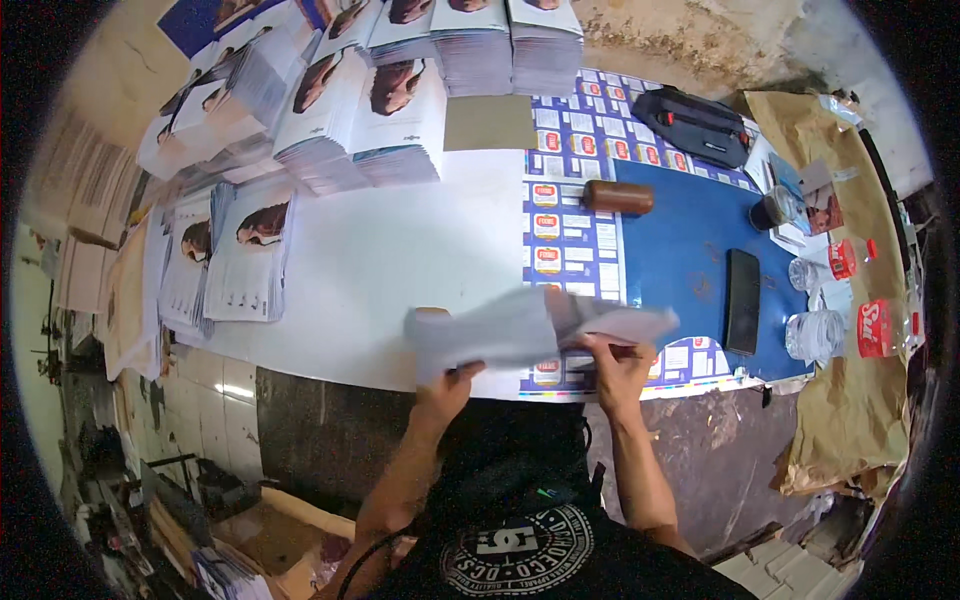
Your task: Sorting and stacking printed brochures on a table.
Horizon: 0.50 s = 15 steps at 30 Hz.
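Observation:
Over the near edge of the worktable I hold a white and grey paper booklet (505,335), smeared by motion, with its pages spread apart. At its lower left edge my left hand (443,395) pinches the paper between thumb and fingers. My right hand (622,375) grips the right part, where a darker printed page and a pale leaf fan out. Left of the hands lie two short stacks of booklets (250,255) with a brown picture on their covers. Taller stacks of the same booklets (400,110) stand at the far left.
On the blue sheet (680,235) at right lie a black phone (741,300) and a brown cylinder (618,197). Beyond are a black zip bag (695,127), a dark-filled cup (772,209) and red-labelled plastic bottles (815,335). Brown paper (835,410) covers the right side.

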Available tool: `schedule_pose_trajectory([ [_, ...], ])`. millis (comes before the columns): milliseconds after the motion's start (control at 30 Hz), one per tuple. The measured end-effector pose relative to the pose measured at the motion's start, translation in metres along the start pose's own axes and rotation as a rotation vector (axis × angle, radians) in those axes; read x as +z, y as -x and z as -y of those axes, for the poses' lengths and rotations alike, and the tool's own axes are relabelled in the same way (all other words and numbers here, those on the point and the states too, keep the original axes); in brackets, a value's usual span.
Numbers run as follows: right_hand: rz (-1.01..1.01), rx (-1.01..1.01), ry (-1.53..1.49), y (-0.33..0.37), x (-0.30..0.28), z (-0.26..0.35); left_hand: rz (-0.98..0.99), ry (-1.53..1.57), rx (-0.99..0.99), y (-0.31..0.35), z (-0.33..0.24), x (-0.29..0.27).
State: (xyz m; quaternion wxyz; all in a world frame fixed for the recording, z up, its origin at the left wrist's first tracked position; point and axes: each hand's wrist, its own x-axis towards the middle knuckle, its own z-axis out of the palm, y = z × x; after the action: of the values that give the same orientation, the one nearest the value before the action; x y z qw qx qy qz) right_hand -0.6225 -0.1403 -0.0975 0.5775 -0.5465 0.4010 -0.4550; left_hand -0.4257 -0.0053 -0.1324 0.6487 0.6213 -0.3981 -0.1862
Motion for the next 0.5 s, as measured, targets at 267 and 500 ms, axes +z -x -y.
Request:
schedule_pose_trajectory([
  [267, 0.072, 0.069, 0.174, -0.055, 0.016, 0.037, 0.021, 0.063, -0.248, -0.073, -0.055, 0.012],
  [500, 0.274, -0.038, 0.165, -0.158, 0.001, 0.065, 0.042, 0.109, -0.327, -0.183, -0.055, 0.047],
])
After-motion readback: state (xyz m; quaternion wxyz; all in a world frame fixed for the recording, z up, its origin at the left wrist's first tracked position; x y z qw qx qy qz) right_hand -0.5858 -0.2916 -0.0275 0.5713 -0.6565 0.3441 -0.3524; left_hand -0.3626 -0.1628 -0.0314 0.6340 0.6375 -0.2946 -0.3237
